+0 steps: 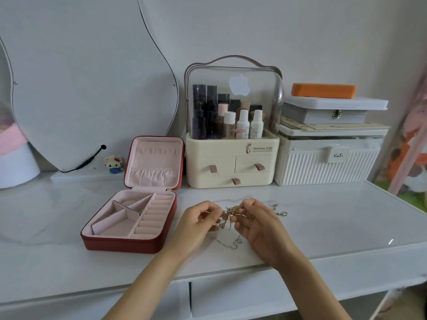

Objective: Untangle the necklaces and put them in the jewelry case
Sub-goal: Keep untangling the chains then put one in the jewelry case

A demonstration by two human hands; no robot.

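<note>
Head view, only one: both hands up just above the white glossy tabletop [323, 227], working a knot of thin gold and silver chain necklaces [231, 214] held between them. Left hand [203, 221] has fingers curled in, pinching the left side of the knot; right hand [256, 224] likewise curled, pinching the right side. So the clump's long axis runs roughly left-right between the two pinches, with loose chain tails hanging down to the table below the hands. A couple of small ring-like pieces [280, 210] lie on the table just right of the right hand; can't tell what they are. Red square jewelry case with pink velvet lining [129, 244] sits open to the left, lid upright, compartments look bare. Key relation: case is left of the knot, so the left hand is the nearer one for the drop-off. Judgement: still at the untangling step, nothing stowed yet. Cream cosmetics organiser with clear dome [231, 158] stands behind, well apart.
</note>
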